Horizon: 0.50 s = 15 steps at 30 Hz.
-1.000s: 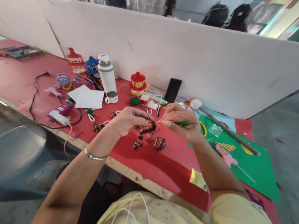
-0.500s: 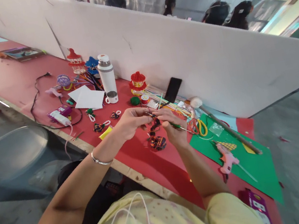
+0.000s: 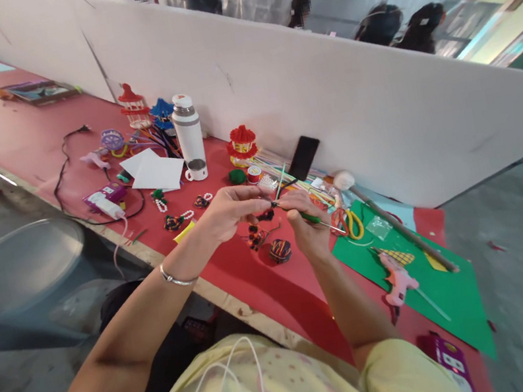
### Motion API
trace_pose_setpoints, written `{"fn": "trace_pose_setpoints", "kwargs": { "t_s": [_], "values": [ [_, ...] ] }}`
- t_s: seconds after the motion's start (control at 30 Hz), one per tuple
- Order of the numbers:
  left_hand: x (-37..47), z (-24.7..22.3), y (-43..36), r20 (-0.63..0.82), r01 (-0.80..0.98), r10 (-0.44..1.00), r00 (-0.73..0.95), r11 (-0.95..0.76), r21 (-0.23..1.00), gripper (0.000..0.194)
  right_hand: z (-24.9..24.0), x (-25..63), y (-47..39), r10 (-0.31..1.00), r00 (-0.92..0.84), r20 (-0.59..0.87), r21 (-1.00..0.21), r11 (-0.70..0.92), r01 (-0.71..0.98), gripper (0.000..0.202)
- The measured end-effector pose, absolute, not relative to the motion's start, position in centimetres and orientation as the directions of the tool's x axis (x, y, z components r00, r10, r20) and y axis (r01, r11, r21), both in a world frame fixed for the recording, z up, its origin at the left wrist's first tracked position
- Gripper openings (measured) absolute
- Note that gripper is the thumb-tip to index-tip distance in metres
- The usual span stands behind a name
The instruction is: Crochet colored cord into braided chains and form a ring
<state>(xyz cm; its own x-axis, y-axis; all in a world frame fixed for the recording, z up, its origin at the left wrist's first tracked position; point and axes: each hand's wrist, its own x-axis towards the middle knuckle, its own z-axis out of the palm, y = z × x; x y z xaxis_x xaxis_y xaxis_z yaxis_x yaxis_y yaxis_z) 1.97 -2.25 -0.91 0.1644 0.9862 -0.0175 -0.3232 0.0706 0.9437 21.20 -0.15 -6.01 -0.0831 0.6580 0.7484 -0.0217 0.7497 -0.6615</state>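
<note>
My left hand (image 3: 234, 212) pinches a small dark piece of yarn work near its fingertips. In my right hand (image 3: 306, 220) is a thin crochet hook with a green handle (image 3: 313, 218), its tip at the dark piece between the two hands. Below the fingers hangs a dark and orange yarn piece (image 3: 255, 237). A ball of multicoloured dark yarn (image 3: 280, 251) lies on the red table just under my hands. Further left lie small yarn pieces with white bead loops (image 3: 173, 223). The exact stitch at the fingertips is too small to make out.
A white bottle (image 3: 189, 138), a red-roofed model (image 3: 242, 144) and a black phone (image 3: 304, 157) stand by the white partition (image 3: 273, 87). Scissors (image 3: 354, 224), a stick (image 3: 396, 223) and a pink glue gun (image 3: 398, 280) are at the right. People sit beyond the partition.
The hanging yarn piece has swung left, and the yarn ball has shifted slightly right and apart from it. The green-handled hook has moved a little right and down with my right hand.
</note>
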Motion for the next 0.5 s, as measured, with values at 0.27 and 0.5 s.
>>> {"fn": "trace_pose_setpoints", "kwargs": {
  "t_s": [0.27, 0.5],
  "values": [
    [2.0, -1.7, -2.0, 0.065, -0.220, 0.992, 0.109, -0.039, 0.975, 0.051, -6.1, 21.3, 0.0, 0.700, -0.089, 0.709, -0.705, 0.705, -0.079, 0.011],
    [4.5, -2.5, -1.9, 0.150, -0.162, 0.979, -0.138, -0.172, 0.972, 0.042, -7.2, 20.8, -0.4, 0.595, -0.036, 0.803, -0.565, 0.779, 0.273, 0.014]
  ]
}}
